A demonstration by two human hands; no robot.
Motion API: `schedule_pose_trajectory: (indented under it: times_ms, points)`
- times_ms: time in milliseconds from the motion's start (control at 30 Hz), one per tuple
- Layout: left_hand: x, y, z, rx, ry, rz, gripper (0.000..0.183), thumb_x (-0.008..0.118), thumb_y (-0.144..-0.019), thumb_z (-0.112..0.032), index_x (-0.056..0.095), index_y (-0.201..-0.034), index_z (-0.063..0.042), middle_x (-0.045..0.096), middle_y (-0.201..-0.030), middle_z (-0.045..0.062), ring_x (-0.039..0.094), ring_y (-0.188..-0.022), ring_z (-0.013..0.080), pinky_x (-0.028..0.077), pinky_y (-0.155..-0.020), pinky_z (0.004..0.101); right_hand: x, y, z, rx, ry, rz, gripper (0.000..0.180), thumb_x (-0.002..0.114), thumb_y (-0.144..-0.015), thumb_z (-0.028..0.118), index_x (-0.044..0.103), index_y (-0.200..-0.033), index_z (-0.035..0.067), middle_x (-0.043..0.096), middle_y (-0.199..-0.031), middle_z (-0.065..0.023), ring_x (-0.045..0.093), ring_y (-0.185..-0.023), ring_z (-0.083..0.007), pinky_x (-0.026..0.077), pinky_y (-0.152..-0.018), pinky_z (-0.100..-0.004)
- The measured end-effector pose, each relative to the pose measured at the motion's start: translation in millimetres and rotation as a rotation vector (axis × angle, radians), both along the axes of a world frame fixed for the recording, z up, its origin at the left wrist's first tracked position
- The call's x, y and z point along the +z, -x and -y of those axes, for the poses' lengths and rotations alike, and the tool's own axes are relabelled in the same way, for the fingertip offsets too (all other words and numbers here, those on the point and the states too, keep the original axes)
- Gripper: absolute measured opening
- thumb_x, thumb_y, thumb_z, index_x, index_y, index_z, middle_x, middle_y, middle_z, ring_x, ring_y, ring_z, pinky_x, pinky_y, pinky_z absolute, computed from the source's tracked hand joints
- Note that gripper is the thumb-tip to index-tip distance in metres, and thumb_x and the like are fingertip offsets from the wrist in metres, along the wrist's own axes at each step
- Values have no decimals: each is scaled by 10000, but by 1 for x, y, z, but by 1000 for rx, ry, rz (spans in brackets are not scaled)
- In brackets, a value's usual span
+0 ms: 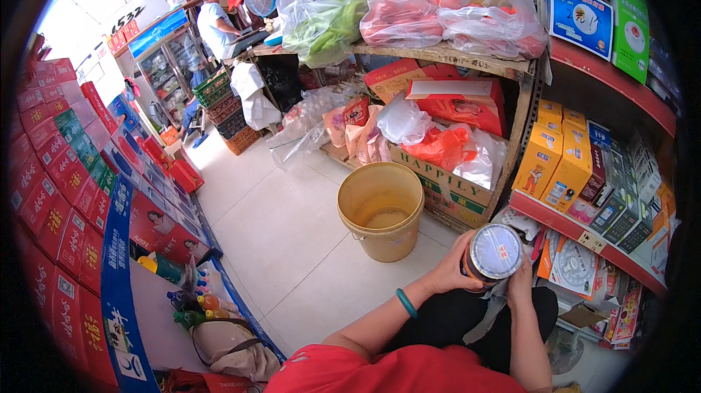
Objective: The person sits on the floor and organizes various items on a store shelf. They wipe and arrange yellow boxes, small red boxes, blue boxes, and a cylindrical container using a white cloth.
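Observation:
A round container with a pale lid (pixel 496 250) and a dark side is held upright between my two hands above my lap. My left hand (pixel 457 267) wraps its left side, with a green bangle on that wrist. On its right side is my right hand (pixel 520 281), its fingers partly hidden by the container. A greyish cloth or paper strip (pixel 486 321) hangs below the container. To the left of my hands, an open yellowish plastic bucket (pixel 381 211) stands on the tiled floor, with a little something at its bottom.
A wooden shelf (pixel 446 55) bears plastic bags of vegetables; a printed carton (pixel 438 188) with plastic bags stands beneath. Red-edged shelves (pixel 580 229) with boxes rise at right. Stacked red cartons (pixel 60 185) line the left. A cloth bag (pixel 235 346) lies lower left. A person (pixel 214 23) stands farther back.

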State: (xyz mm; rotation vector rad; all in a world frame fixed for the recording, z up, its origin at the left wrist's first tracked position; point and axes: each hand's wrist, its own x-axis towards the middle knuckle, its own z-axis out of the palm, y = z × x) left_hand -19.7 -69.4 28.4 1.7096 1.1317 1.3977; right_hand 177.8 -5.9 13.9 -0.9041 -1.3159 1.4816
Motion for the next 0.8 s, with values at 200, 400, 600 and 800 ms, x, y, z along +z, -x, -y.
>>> schedule_pose_trajectory:
  times_ms: [200,400,600,800]
  points:
    - [16,1,17,8,26,-2,1068,832,-678,-361,205,-1473,-22,304,-1459,168,292,-1377,283,208,-1148,396,-4,-6,8,-35,22,0,335,458,-993,148,545,-1275,-10,604,-1212,-78,561,-1110,-155,417,-963,-293]
    - [20,-15,30,63,47,215,888,708,-831,-362,205,-1466,1,320,-1455,200,306,-1370,289,235,-1130,393,25,3,19,-103,-45,33,354,451,-1005,161,526,-1298,-24,604,-1200,-91,563,-1098,-163,413,-962,-287]
    - [34,-14,28,13,185,254,667,569,-949,-227,211,-1469,-11,409,-1390,129,380,-1299,198,311,-1084,335,37,3,-2,-67,-20,29,361,436,-1009,176,510,-1304,-19,602,-1203,-88,591,-1056,-136,471,-902,-277]
    - [29,-8,27,-63,191,317,628,571,-943,-210,265,-1450,-3,440,-1368,120,412,-1268,184,329,-1069,325,27,6,-20,231,127,9,335,458,-1003,191,573,-1251,-3,641,-1120,-61,597,-1005,-124,458,-880,-264]
